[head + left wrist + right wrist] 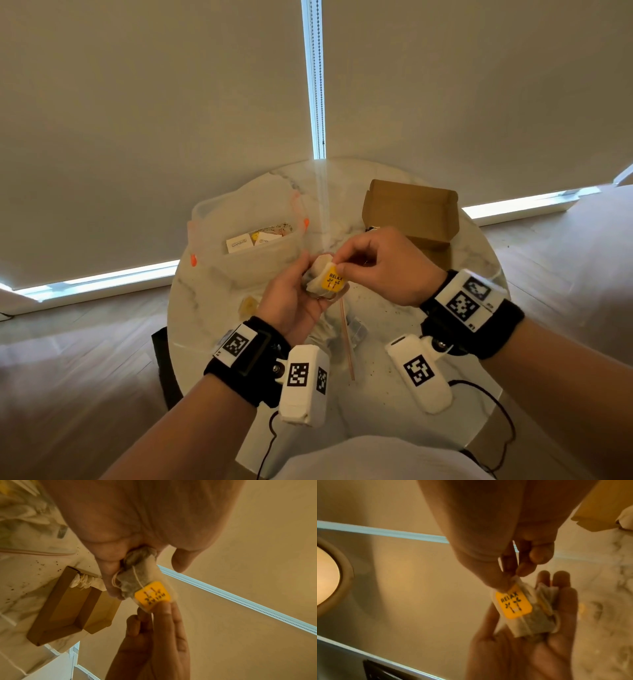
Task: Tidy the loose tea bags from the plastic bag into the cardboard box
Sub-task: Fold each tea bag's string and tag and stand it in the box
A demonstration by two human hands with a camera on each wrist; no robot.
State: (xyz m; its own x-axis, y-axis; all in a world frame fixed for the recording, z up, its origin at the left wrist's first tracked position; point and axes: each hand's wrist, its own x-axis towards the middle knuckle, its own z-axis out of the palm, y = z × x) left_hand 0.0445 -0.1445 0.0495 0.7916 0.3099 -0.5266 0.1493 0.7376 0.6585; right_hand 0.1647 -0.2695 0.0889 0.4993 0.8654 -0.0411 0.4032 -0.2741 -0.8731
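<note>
Small stack of tea bags [322, 279], topped by a yellow "RELAX" tag [334, 280], held above the middle of the marble worktop [394, 329]. Cradled in the left hand [291, 301], palm up, fingers curled round the far side. Upper corner pinched between thumb and forefinger of the right hand [380, 267], remaining fingers folded, wrist raised and coming from the right. Long axis of the stack running roughly from the left palm up toward the right-hand grip. Cardboard box [414, 212] open, well beyond and to the right, clearly on the right hand's side; some pale tea bags already inside, as seen from the left wrist. Plastic bag [246, 240] to the left, more tea bags within. Likely next: carry right and away, into the box.
</note>
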